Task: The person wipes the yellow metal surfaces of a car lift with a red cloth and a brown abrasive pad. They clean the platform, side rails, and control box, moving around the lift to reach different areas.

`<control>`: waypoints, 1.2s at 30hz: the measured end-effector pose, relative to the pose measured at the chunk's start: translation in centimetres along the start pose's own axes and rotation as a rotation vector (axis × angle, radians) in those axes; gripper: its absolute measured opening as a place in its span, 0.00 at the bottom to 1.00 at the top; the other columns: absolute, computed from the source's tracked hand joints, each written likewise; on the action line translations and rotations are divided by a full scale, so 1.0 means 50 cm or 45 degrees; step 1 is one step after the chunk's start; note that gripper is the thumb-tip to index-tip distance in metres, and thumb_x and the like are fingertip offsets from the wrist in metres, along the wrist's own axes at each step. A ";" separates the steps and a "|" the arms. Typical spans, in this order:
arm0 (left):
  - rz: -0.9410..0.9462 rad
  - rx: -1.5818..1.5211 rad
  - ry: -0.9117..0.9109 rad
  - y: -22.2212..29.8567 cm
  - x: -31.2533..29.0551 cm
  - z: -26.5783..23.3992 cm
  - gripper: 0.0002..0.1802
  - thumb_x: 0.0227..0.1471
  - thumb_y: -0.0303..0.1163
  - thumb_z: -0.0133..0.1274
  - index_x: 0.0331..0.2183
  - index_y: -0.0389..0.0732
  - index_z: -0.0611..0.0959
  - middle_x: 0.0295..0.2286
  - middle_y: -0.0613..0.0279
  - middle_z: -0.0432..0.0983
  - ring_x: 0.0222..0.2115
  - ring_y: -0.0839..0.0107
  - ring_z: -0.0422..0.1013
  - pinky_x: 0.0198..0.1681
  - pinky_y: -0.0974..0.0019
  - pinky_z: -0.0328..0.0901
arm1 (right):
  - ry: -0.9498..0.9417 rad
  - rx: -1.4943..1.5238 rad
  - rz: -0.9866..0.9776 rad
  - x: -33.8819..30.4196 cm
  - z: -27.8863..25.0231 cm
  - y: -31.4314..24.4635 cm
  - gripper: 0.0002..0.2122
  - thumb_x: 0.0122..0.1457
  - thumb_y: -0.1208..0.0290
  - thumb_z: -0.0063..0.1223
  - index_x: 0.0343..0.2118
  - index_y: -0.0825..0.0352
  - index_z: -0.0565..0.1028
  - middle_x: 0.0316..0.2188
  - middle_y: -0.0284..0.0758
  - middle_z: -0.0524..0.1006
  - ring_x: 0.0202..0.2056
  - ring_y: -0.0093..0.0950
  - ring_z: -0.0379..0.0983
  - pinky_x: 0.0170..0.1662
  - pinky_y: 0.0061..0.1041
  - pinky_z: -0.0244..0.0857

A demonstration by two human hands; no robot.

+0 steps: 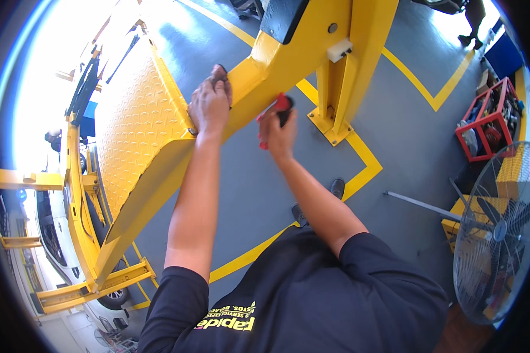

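Observation:
My left hand [209, 107] lies against the yellow steel beam [250, 82] of a vehicle lift, its fingers curled at the beam's edge beside the diamond-plate ramp [138, 126]. A small dark part [219, 72] shows at those fingertips; what it is I cannot make out. Just right of the beam and below it, my right hand [281, 134] is wrapped round a red and black hand tool [285, 103]. My palm and fingers hide most of that tool, so its exact kind is unclear.
A yellow post [335, 76] stands bolted to the grey floor ahead. On the right are a red-framed bin [489, 120] of parts and a large fan [497, 232]. A white car [56, 235] is at the left beyond the lift. Someone's legs [472, 23] show at the far right.

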State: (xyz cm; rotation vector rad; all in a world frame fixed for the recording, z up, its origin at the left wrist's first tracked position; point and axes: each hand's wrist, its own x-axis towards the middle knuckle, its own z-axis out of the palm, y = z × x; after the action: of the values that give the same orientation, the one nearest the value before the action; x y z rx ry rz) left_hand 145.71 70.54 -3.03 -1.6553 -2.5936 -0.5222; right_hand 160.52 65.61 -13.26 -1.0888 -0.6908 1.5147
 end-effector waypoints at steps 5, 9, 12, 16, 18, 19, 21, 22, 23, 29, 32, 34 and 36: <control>0.059 0.021 0.077 0.001 0.001 0.011 0.27 0.70 0.50 0.42 0.56 0.41 0.81 0.59 0.54 0.77 0.63 0.53 0.67 0.64 0.45 0.58 | 0.102 -0.090 -0.532 0.081 0.046 0.050 0.04 0.71 0.74 0.48 0.43 0.68 0.71 0.28 0.36 0.75 0.31 0.27 0.74 0.32 0.32 0.68; 0.020 0.051 0.070 -0.018 0.001 0.017 0.27 0.70 0.50 0.42 0.56 0.41 0.81 0.59 0.55 0.77 0.63 0.54 0.67 0.64 0.46 0.57 | 0.129 -0.327 -0.946 0.010 0.132 0.053 0.03 0.65 0.78 0.50 0.40 0.69 0.73 0.31 0.44 0.76 0.32 0.44 0.74 0.35 0.40 0.68; 0.029 0.006 0.097 -0.018 -0.008 0.012 0.27 0.70 0.50 0.42 0.55 0.41 0.81 0.58 0.55 0.78 0.63 0.54 0.67 0.65 0.46 0.57 | -0.054 -0.647 -0.987 0.005 0.123 0.068 0.07 0.58 0.79 0.55 0.39 0.68 0.75 0.35 0.48 0.78 0.37 0.56 0.75 0.40 0.47 0.69; 0.046 -0.069 0.108 -0.020 -0.013 0.013 0.26 0.69 0.49 0.43 0.55 0.42 0.82 0.57 0.56 0.78 0.63 0.54 0.68 0.65 0.45 0.56 | 0.329 -0.413 -1.124 0.075 0.129 0.002 0.03 0.63 0.77 0.53 0.39 0.69 0.75 0.34 0.48 0.78 0.35 0.54 0.74 0.37 0.45 0.68; 0.077 -0.109 0.121 -0.013 -0.012 0.014 0.26 0.69 0.49 0.43 0.55 0.42 0.82 0.57 0.56 0.79 0.62 0.55 0.68 0.65 0.45 0.55 | 0.426 -0.265 -0.933 0.095 0.134 -0.029 0.03 0.66 0.76 0.51 0.39 0.69 0.75 0.33 0.49 0.77 0.34 0.55 0.73 0.37 0.45 0.67; 0.092 -0.133 0.133 -0.011 -0.010 0.015 0.26 0.69 0.49 0.44 0.55 0.42 0.82 0.57 0.57 0.79 0.62 0.55 0.68 0.65 0.45 0.55 | 0.436 -0.192 -0.892 0.096 0.137 -0.034 0.04 0.66 0.76 0.50 0.38 0.69 0.75 0.32 0.49 0.76 0.33 0.55 0.73 0.38 0.46 0.67; 0.076 -0.136 0.133 -0.020 -0.013 0.019 0.26 0.69 0.49 0.44 0.54 0.42 0.82 0.56 0.56 0.79 0.62 0.54 0.69 0.65 0.46 0.56 | 0.419 -0.228 -0.880 0.079 0.143 -0.023 0.04 0.67 0.76 0.49 0.38 0.69 0.74 0.30 0.50 0.75 0.33 0.55 0.73 0.38 0.46 0.66; 0.093 -0.138 0.153 -0.017 -0.011 0.018 0.26 0.69 0.49 0.43 0.54 0.40 0.82 0.56 0.54 0.79 0.61 0.53 0.69 0.64 0.46 0.57 | 0.401 -0.328 -0.924 0.060 0.148 -0.011 0.03 0.66 0.76 0.50 0.38 0.69 0.74 0.30 0.50 0.75 0.34 0.56 0.72 0.38 0.46 0.66; 0.113 -0.135 0.175 -0.015 -0.008 0.016 0.27 0.70 0.49 0.43 0.54 0.39 0.82 0.55 0.53 0.80 0.60 0.51 0.70 0.63 0.46 0.59 | 0.385 -0.423 -0.967 0.039 0.155 0.006 0.03 0.66 0.76 0.50 0.37 0.69 0.74 0.29 0.50 0.74 0.34 0.56 0.72 0.38 0.46 0.66; 0.102 -0.142 0.164 -0.023 -0.011 0.015 0.28 0.70 0.51 0.42 0.55 0.41 0.82 0.56 0.54 0.79 0.61 0.53 0.69 0.63 0.45 0.57 | 0.252 -0.662 -1.112 0.014 0.144 0.057 0.03 0.63 0.77 0.49 0.37 0.69 0.74 0.30 0.51 0.74 0.33 0.53 0.72 0.39 0.43 0.67; 0.102 -0.131 0.171 -0.024 -0.008 0.022 0.27 0.70 0.51 0.41 0.55 0.42 0.82 0.56 0.55 0.79 0.61 0.54 0.69 0.64 0.45 0.56 | 0.458 -0.301 -0.703 0.092 0.120 -0.033 0.06 0.70 0.74 0.46 0.38 0.69 0.74 0.29 0.48 0.77 0.30 0.48 0.74 0.38 0.37 0.69; 0.068 -0.129 0.135 -0.013 -0.010 0.014 0.27 0.69 0.50 0.43 0.55 0.43 0.82 0.58 0.59 0.78 0.63 0.55 0.67 0.65 0.43 0.55 | 0.377 -0.123 -0.662 0.142 0.082 -0.073 0.08 0.73 0.71 0.44 0.40 0.69 0.74 0.29 0.46 0.77 0.30 0.46 0.75 0.37 0.36 0.68; 0.065 -0.130 0.123 -0.009 -0.014 0.013 0.26 0.69 0.50 0.43 0.55 0.44 0.82 0.59 0.60 0.78 0.64 0.56 0.67 0.65 0.43 0.54 | 0.443 -0.056 -0.695 0.137 0.090 -0.044 0.08 0.73 0.70 0.44 0.41 0.69 0.73 0.29 0.46 0.78 0.31 0.46 0.75 0.38 0.37 0.68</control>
State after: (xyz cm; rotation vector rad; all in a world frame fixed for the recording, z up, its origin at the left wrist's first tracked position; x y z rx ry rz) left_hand 145.72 69.93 -3.88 -1.6745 -2.4890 -0.7238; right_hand 157.48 73.31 -11.35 -1.0532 -0.7048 0.8250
